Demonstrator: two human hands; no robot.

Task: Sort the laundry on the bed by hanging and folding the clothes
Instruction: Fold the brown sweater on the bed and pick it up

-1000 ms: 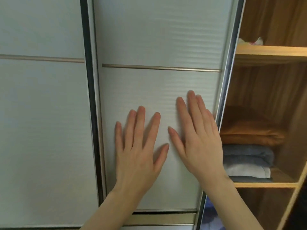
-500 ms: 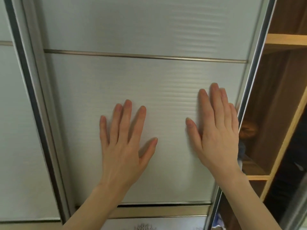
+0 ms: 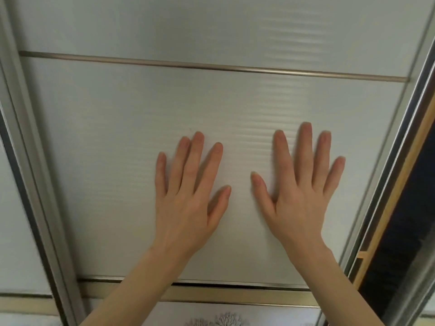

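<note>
Both hands lie flat on the pale ribbed sliding wardrobe door (image 3: 211, 109): my left hand (image 3: 188, 203) and my right hand (image 3: 299, 198) rest side by side, near each other but apart, fingers straight and spread, gripping nothing. I judge I hold them so because the panel shows no handle where I touch it, so flat palms give the friction to slide it sideways. My right hand sits nearer the door's right edge, where the metal frame strip (image 3: 386, 184) runs.

Counting from the door outward: two hands, two bare forearms, one thin brass-coloured horizontal bar (image 3: 211, 67) above my fingers, one wider brass-coloured rail (image 3: 235, 295) below my wrists, one second pale panel (image 3: 14, 208) left of the door. Right of the door I see one light wooden wardrobe upright (image 3: 395, 196) and a dark gap (image 3: 400, 255) beyond it.

No laundry or bed shows; where the clothes lie I cannot tell. I judge this step is closing or shifting the wardrobe door.
</note>
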